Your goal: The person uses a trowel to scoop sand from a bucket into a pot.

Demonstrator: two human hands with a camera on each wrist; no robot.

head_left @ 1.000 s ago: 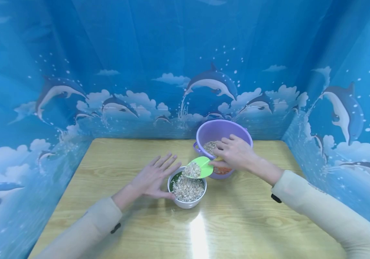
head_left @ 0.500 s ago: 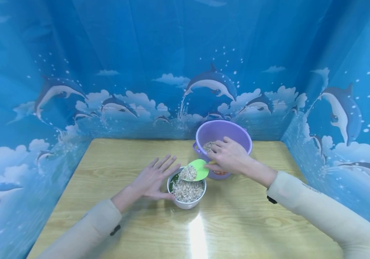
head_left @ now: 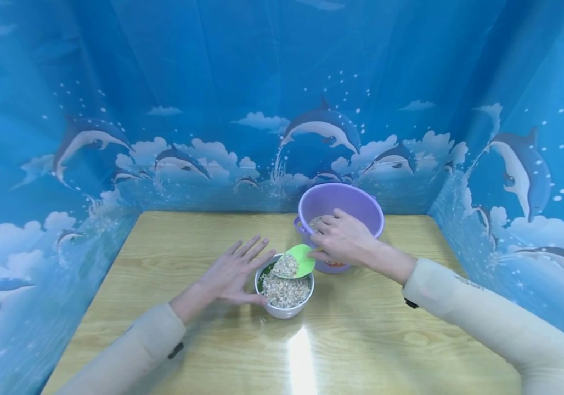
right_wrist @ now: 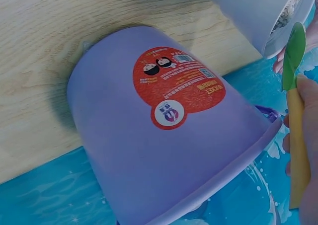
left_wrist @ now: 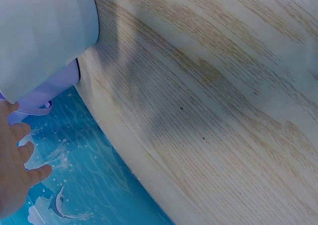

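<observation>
My right hand grips the yellow handle of a small shovel with a green blade. Pale gravel lies heaped on the blade, which is over the back of a white pot. Inside the pot is more of the same gravel, with a green patch showing along its inner left side. Fingers straight and spread, my left hand stays at the pot's left, its thumb at the rim. Behind the right hand stands a purple bucket, partly hidden, with gravel in it.
The bucket bears a red label and a side handle. Beneath everything is a light wood-grain table. A blue dolphin-print curtain rises along its back and sides. A few loose specks lie on the tabletop.
My right hand has moved left and slightly toward me with the loaded shovel, bringing the blade further over the white pot. The left hand, pot and bucket have stayed put.
</observation>
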